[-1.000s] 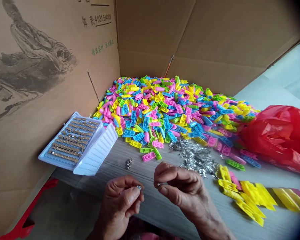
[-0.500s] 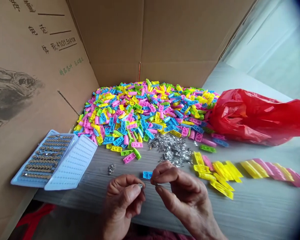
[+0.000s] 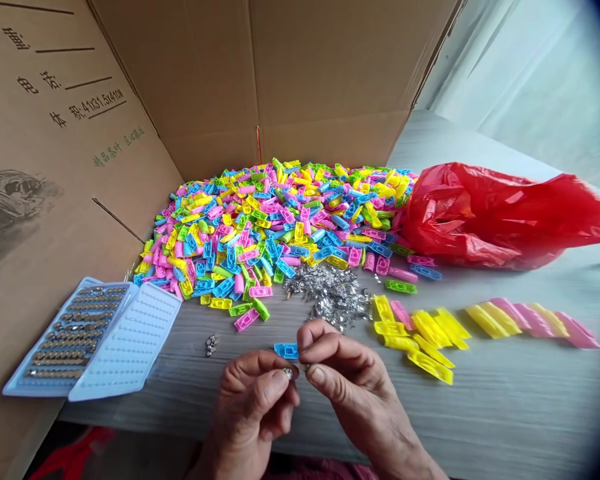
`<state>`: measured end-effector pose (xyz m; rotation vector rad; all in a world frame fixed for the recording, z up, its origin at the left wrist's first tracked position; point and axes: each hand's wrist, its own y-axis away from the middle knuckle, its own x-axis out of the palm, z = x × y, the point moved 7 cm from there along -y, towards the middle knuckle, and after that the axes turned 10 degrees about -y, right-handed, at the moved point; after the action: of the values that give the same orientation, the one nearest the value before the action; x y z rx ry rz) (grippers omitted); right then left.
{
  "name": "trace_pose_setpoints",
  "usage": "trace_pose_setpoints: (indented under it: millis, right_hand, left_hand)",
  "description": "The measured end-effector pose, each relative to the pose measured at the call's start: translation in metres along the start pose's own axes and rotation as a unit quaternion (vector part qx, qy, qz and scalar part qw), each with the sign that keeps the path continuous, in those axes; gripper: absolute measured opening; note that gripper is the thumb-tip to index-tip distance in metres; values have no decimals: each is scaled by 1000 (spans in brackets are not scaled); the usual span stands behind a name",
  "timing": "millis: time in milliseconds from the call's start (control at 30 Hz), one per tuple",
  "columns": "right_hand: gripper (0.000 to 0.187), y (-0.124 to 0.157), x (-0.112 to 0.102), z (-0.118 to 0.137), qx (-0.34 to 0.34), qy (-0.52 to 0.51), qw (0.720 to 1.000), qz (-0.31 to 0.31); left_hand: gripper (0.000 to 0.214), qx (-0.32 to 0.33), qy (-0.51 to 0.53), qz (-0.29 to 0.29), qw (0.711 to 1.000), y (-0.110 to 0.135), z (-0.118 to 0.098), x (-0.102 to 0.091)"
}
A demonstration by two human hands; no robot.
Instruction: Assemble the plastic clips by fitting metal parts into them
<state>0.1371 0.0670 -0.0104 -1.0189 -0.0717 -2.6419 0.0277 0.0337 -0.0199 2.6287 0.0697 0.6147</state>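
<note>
Left hand point(image 3: 253, 400) pinches a small metal piece point(image 3: 289, 373) beside a blue plastic clip point(image 3: 286, 351).
Right hand point(image 3: 353, 380) closes thumb and finger on something too small to tell, above a grey wood tabletop point(image 3: 485, 413).

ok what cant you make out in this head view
Head view:
The left hand pinches a small metal piece, mostly hidden by its fingers.
Whatever the right hand holds: hidden by its fingertips.
Inside the red plastic bag: hidden by the bag's film.
Piled silver pieces: too small to tell their shape.

Left hand point(image 3: 250, 399) pinching, right hand point(image 3: 353, 377) pinching, close together
</note>
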Motion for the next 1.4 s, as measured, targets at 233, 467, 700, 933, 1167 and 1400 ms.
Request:
trace_pose_setpoints:
  millis: [233,467,700,933,1167,1400]
  right_hand:
    - [6,0,0,-7,25,-33,999,5]
    - [2,-1,2,-13,36,-44,998,9]
    - [1,-5,0,-8,20,21,1000,-5]
    - [11,-3,3,16,-102,235,967,18]
    - [15,-5,7,21,-109,268,955,60]
    - [8,-5,8,21,-75,261,958,88]
  left_hand:
    - [20,-4,5,-2,1000,-3,3,2]
    - [20,-5,20,2,1000,-5,3,2]
    - [20,-2,15,0,1000,-8,4,-1]
    - [19,6,-11,-19,1000,-10,0,-2]
    - [20,8,-36,2,999,-14,2,-4]
    - [22,20,-93,16,995,-13,3,-9]
